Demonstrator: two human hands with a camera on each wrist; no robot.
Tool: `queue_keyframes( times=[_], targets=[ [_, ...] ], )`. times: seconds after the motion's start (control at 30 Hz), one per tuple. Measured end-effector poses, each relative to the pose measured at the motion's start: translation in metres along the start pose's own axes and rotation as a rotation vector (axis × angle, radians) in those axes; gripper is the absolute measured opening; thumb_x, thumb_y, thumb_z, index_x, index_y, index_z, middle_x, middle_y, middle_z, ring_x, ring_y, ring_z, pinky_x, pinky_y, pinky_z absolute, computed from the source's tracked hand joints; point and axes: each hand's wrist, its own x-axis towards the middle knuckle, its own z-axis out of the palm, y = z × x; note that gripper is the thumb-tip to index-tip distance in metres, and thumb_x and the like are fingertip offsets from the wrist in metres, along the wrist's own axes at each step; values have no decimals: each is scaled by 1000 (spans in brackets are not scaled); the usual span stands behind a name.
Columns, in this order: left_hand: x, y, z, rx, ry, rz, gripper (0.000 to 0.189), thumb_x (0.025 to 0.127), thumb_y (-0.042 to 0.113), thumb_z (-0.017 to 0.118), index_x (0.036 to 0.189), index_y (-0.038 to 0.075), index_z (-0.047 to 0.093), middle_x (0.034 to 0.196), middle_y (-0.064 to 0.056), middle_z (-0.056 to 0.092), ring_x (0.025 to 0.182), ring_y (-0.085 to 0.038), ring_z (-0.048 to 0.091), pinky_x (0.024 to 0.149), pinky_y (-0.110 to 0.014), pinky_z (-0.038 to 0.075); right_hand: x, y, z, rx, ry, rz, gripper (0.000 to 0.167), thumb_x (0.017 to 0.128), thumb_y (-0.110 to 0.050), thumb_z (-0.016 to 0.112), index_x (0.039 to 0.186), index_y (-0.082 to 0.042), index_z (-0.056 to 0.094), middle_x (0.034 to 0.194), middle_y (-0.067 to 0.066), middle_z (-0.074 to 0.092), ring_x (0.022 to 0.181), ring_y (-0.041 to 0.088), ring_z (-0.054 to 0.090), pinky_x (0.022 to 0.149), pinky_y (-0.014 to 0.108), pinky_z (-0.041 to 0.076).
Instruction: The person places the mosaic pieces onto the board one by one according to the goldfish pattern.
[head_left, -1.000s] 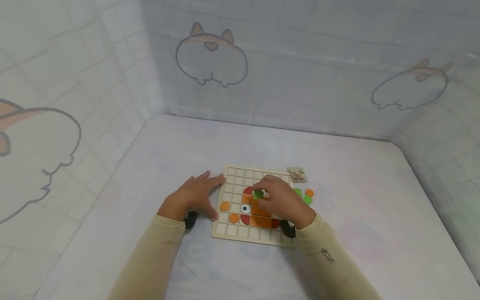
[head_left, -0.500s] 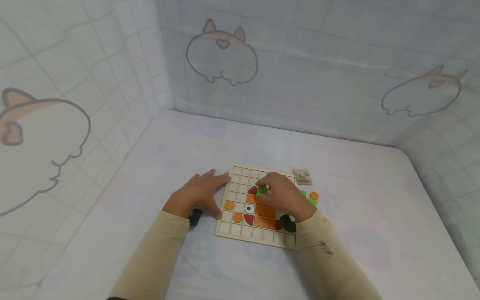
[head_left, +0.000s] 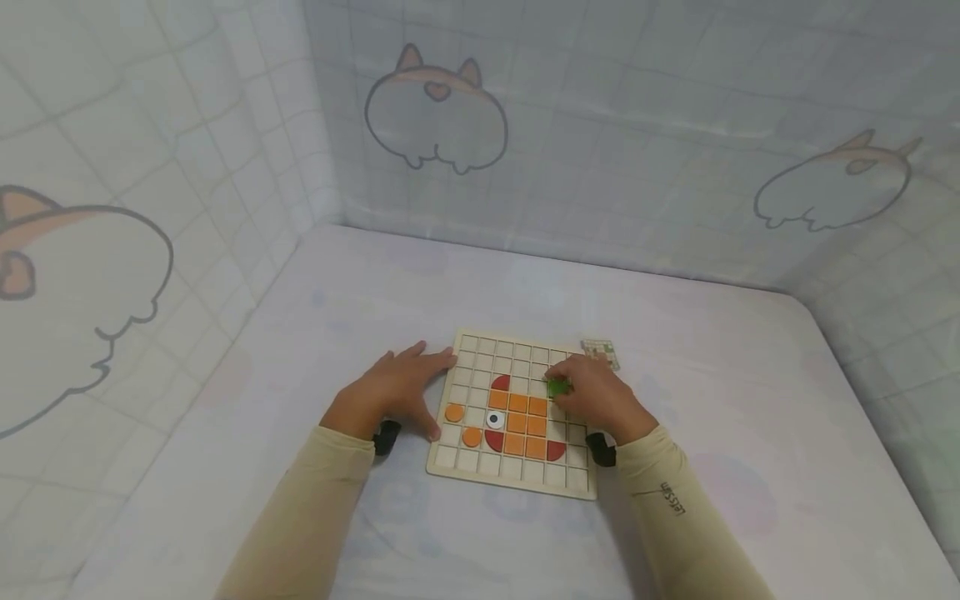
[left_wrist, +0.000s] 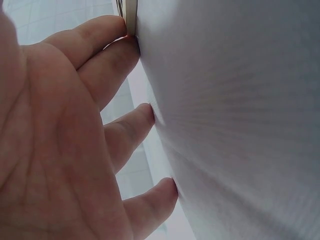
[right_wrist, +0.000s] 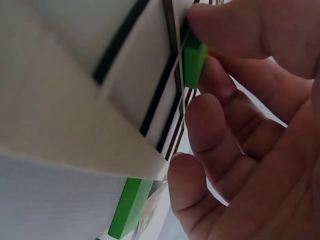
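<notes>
My right hand (head_left: 603, 400) pinches a green square tile (head_left: 558, 387) between thumb and fingers over the right part of the wooden grid board (head_left: 517, 481). In the right wrist view this green tile (right_wrist: 194, 62) is at the grid's surface; whether it sits in a cell, I cannot tell. My left hand (head_left: 393, 390) lies with fingers spread along the board's left edge. Its fingertips rest on the tabletop, the upper ones touching the board's side (left_wrist: 131, 17). Orange squares (head_left: 516, 423), red rounded pieces (head_left: 494, 440) and a white eye disc (head_left: 495, 419) form a shape on the grid.
Two orange discs (head_left: 454, 412) lie on the board's left cells. A small pattern card (head_left: 600, 350) lies past its upper right corner, partly behind my right hand. Another green tile (right_wrist: 131, 207) lies off the board. Patterned cloth walls (head_left: 585, 150) stand around the table.
My right hand has carried the green tile rightwards, from above the orange squares to the right columns. More of the shape now shows. My left hand keeps its place at the board's edge.
</notes>
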Motion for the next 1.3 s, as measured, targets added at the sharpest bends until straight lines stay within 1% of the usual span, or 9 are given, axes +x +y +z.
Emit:
queue_keyframes(
  times=[0.33,0.4,0.5,0.6,0.67,0.73,0.93,1.13,1.3],
  targets=[
    [5,0,1,20,2,30,124,54,43,100,159,35,35,169,2,27,159,-29,10,126,-63,9,-9,2,0,4,23,24,38,88,-7,72,126,-11,72,128,8,70,132,31,58,128,58,11],
    [5,1,1,15,-3,30,124,53,42,100,159,35,35,169,1,27,159,-30,10,126,-63,9,-14,6,-1,29,22,35,41,88,-8,72,129,-11,70,134,9,67,140,34,50,127,58,14],
    [6,3,2,9,-9,34,125,53,42,100,159,35,35,169,1,26,159,-30,10,126,-64,9,-27,17,-6,80,32,59,45,90,-12,71,135,-11,66,144,13,60,147,39,40,123,58,28],
    [7,3,1,21,-10,48,124,54,43,100,159,34,35,169,2,27,159,-30,10,126,-64,9,-41,31,-13,116,54,103,47,91,-14,71,138,-11,64,144,14,58,128,39,55,99,52,52],
    [6,2,0,32,-9,57,124,55,43,100,159,33,34,169,3,27,159,-31,10,126,-63,10,-50,39,-17,121,70,144,47,91,-17,72,137,-11,64,139,14,60,109,32,60,85,44,54],
    [6,1,-2,40,-12,60,123,55,43,100,160,32,34,169,3,27,159,-31,10,126,-63,9,-58,47,-19,129,75,194,47,91,-18,73,136,-10,64,131,13,62,96,27,56,75,37,51],
    [1,-7,-8,34,-15,42,123,56,42,99,160,30,34,169,1,26,159,-33,9,126,-64,8,-68,56,-16,160,77,287,49,88,-23,75,132,-5,65,126,15,64,99,28,56,81,39,50],
    [-2,-15,-8,22,-4,13,124,55,43,100,160,30,34,169,-1,26,159,-35,10,126,-65,8,-58,57,-6,168,100,294,49,88,-22,75,131,-2,65,131,18,63,116,33,58,98,52,50],
    [-2,-17,-5,16,6,6,125,53,44,100,159,31,35,169,-1,25,159,-35,10,125,-66,9,-50,56,-3,173,100,303,44,90,-17,73,132,-6,66,136,15,64,123,32,56,105,54,47]
  ],
)
